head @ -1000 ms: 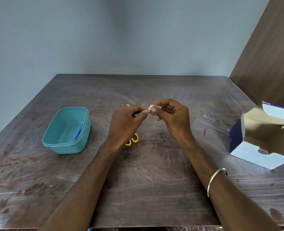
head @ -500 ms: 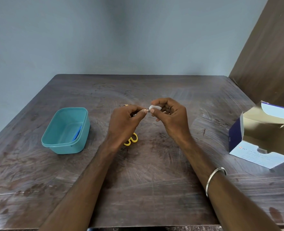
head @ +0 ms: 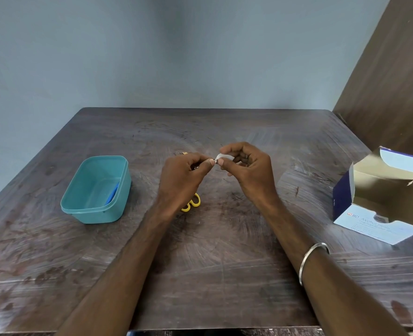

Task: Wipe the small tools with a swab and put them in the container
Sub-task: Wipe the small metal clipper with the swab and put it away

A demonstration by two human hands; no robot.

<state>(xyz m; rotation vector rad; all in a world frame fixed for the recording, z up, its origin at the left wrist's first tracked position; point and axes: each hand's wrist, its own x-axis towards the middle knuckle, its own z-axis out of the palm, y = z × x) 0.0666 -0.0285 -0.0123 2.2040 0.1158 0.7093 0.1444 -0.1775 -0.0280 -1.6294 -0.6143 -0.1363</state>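
1. Both hands meet above the middle of the table point(head: 225, 275), fingertips almost touching.
2. The left hand point(head: 183, 175) has its fingers curled round a small metal tool point(head: 215, 162), pinching it so that only the tip shows past the thumb; what kind of tool it is cannot be told.
3. The right hand point(head: 246, 168) pinches a white swab point(head: 223, 156) between thumb and forefinger, pressed against that tip.
4. A silver bangle point(head: 312, 260) sits on the right forearm.
5. Yellow scissor handles point(head: 192, 203) lie on the table under the left wrist, partly hidden by it.
6. The teal container point(head: 96, 212) stands well to the left of the left hand, with a blue item point(head: 112, 196) inside along its right wall.
7. An opened box of alcohol swabs point(head: 370, 221) stands well to the right of the right hand.
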